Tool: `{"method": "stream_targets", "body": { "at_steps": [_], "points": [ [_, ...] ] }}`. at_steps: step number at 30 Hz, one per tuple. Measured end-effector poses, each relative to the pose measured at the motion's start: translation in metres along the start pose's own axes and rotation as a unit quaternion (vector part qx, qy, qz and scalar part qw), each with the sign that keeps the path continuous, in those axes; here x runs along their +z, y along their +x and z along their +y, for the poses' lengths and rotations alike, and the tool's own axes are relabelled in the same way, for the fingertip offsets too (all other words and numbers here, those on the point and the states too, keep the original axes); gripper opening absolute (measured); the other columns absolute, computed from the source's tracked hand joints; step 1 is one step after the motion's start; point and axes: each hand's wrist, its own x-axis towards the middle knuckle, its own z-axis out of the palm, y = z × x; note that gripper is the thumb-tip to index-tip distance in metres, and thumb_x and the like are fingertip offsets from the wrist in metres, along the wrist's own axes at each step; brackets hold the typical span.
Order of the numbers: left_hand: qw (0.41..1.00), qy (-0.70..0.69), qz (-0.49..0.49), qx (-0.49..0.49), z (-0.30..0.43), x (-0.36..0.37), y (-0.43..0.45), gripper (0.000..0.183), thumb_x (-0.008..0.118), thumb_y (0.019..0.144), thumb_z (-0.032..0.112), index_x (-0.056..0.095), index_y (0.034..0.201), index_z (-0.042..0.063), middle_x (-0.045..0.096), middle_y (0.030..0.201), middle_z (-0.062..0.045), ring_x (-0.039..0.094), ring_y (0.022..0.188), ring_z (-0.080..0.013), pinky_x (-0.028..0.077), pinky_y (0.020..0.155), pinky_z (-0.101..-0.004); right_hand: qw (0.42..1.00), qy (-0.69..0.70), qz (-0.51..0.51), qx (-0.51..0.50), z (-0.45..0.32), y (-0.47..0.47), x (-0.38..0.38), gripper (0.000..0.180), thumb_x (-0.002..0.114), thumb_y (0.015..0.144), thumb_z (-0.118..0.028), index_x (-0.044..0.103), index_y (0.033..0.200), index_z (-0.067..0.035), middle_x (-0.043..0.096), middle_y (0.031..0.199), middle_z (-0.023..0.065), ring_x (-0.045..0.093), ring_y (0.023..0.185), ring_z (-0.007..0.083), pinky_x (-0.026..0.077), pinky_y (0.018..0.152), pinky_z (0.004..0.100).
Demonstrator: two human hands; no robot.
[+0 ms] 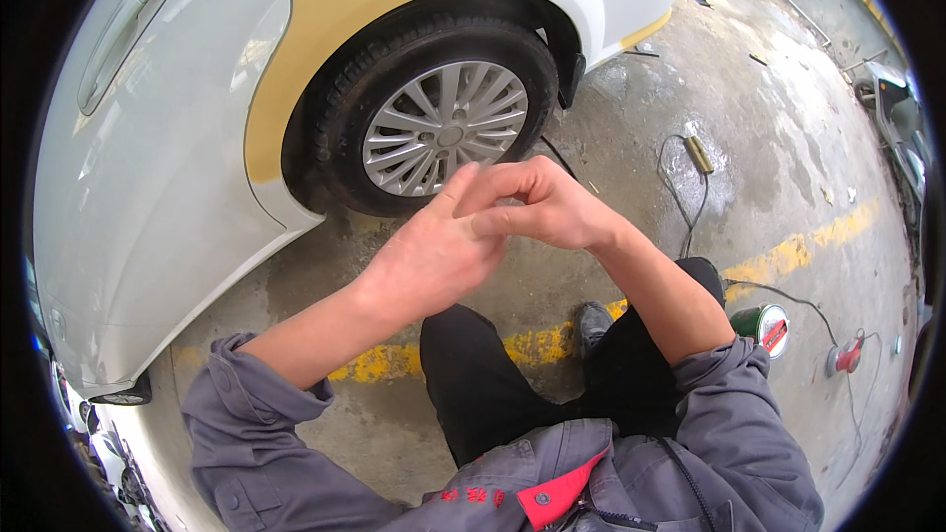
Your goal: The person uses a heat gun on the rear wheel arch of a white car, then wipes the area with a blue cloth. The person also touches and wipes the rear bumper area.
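Note:
My left hand is raised in front of me, its back turned up and one finger pointing towards the car's wheel. My right hand reaches across to it, with the thumb and bent forefinger closed on the left hand near its fingers. No tool shows in either hand. Part of the left fingers is hidden under the right hand. Beyond them, apart from both hands, stands the alloy wheel of a white car. Around the wheel arch runs a broad band of yellow, filler-like coating.
A power socket block with a looped cable lies on the wet concrete floor. By my right knee stands a green can with a red object on top. Farther right lies a red corded power tool. A scooter stands at the right edge.

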Motion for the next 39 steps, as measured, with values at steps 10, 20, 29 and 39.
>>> {"method": "stream_targets", "body": {
  "at_steps": [10,20,29,39],
  "points": [
    [0.998,-0.045,0.029,-0.018,0.008,0.01,0.009,0.022,0.069,0.082,0.016,0.076,0.101,0.009,0.071,0.114,-0.008,0.064,0.125,-0.0252,0.048,0.112,-0.0497,0.941,0.255,0.185,0.123,0.016,0.003,0.032,0.031,0.063,0.108,-0.025,0.072,0.087,-0.005,0.069,0.081,0.0005,0.06,0.074,0.0071,0.048,0.063,0.0272],
    [0.924,-0.203,0.293,-0.137,0.05,-0.004,0.033,0.039,0.072,0.088,0.025,0.073,0.123,0.007,0.068,0.136,-0.013,0.063,0.131,-0.0354,0.039,0.119,-0.0556,0.847,0.471,0.188,0.158,0.032,0.026,0.031,0.041,0.053,0.109,-0.033,0.06,0.136,-0.003,0.065,0.139,0.0173,0.067,0.12,0.0294,0.057,0.103,0.0465],
    [0.338,-0.569,0.09,-0.744,0.045,0.245,-0.074,0.048,0.05,0.106,0.043,0.071,0.126,0.004,0.074,0.126,-0.02,0.07,0.115,-0.0298,0.051,0.098,-0.0415,0.938,0.319,0.13,0.042,0.028,0.037,0.023,0.063,0.039,0.113,-0.047,0.051,0.155,-0.002,0.057,0.155,0.0171,0.062,0.135,0.0336,0.049,0.114,0.0486],
    [0.084,-0.789,0.43,-0.431,0.023,0.14,-0.032,0.071,0.045,0.112,0.055,0.045,0.157,0.001,0.065,0.145,-0.015,0.06,0.134,-0.0287,0.044,0.117,-0.0453,0.874,-0.401,0.139,-0.237,0.129,0.079,0.001,0.055,0.075,0.088,-0.017,0.064,0.139,0.0,0.064,0.144,0.0216,0.058,0.136,0.0424,0.044,0.117,0.0524]
  ]
}}
